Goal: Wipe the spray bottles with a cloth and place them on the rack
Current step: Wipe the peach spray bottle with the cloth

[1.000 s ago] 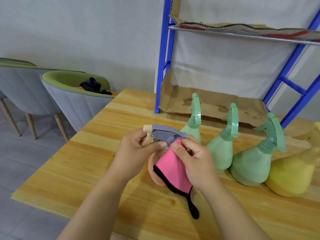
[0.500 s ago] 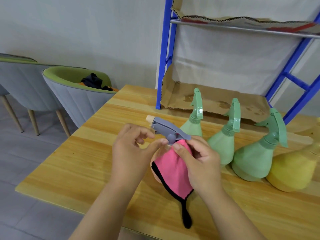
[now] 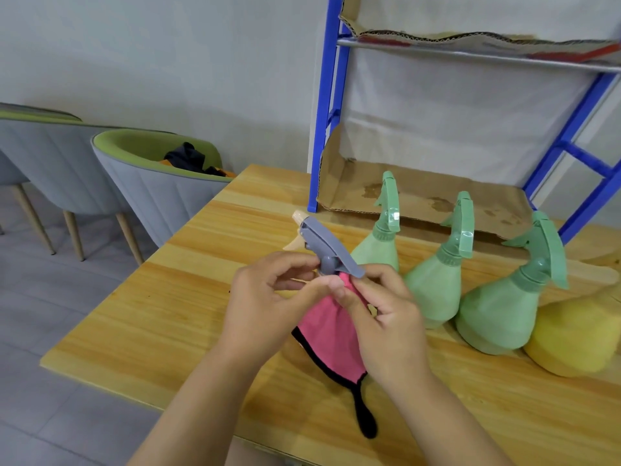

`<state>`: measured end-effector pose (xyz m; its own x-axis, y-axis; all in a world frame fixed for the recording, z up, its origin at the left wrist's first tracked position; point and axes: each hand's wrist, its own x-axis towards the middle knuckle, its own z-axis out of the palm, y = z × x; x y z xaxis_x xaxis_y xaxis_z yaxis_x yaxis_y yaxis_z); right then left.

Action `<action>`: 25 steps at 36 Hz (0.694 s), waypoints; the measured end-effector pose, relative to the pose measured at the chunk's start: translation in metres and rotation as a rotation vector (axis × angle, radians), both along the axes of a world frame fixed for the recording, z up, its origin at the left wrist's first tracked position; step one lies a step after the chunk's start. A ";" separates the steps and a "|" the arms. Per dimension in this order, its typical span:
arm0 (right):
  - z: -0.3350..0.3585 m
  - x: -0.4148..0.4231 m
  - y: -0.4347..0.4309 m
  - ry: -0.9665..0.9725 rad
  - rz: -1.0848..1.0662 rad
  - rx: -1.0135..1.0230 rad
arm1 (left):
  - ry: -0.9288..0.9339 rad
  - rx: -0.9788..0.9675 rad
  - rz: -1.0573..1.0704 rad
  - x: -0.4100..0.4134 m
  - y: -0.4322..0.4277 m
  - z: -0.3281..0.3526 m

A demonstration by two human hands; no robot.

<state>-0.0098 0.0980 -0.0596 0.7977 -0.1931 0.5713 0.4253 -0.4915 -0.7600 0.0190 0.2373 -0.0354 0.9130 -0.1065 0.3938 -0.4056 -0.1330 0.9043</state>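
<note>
**My hands and forearms, bare to the frame's edge**

My left hand (image 3: 265,304) and my right hand (image 3: 386,317) wear nothing: no gloves, no rings, no watch or band at either wrist. My forearms are bare too, with no sleeve or cuff showing anywhere along them; the left one enters from about 7 o'clock and the right from about 5 o'clock, each widening toward the bottom edge. My fingernails are short and unpainted, plainest on my left thumb and right forefinger near the centre. The knuckles show as soft folds. I see no marks, plasters or jewellery on what is in view. My upper arms and the rest of me lie outside the picture.
</note>
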 end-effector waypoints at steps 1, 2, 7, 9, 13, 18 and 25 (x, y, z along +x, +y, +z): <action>0.000 0.000 0.001 -0.020 0.006 -0.019 | 0.037 -0.005 0.005 0.000 0.000 0.001; -0.001 0.000 0.002 -0.039 0.014 -0.035 | 0.064 -0.001 0.013 0.001 -0.001 0.001; -0.006 -0.001 0.007 -0.114 -0.007 -0.112 | 0.091 -0.030 0.043 0.001 -0.005 0.006; -0.007 0.000 0.009 -0.144 -0.021 -0.145 | 0.082 -0.055 -0.008 0.003 -0.003 0.008; 0.000 0.005 0.011 -0.183 -0.056 -0.183 | 0.073 -0.052 -0.144 0.005 0.003 0.008; 0.010 0.010 0.010 -0.131 -0.023 -0.283 | 0.073 -0.040 -0.177 0.008 0.009 0.006; 0.018 0.016 0.002 0.193 0.078 -0.248 | 0.111 -0.034 -0.216 0.005 0.006 0.008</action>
<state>0.0062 0.0995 -0.0412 0.9027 -0.0005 0.4303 0.3291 -0.6436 -0.6910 0.0236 0.2436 -0.0273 0.9084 -0.2921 0.2991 -0.3192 -0.0227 0.9474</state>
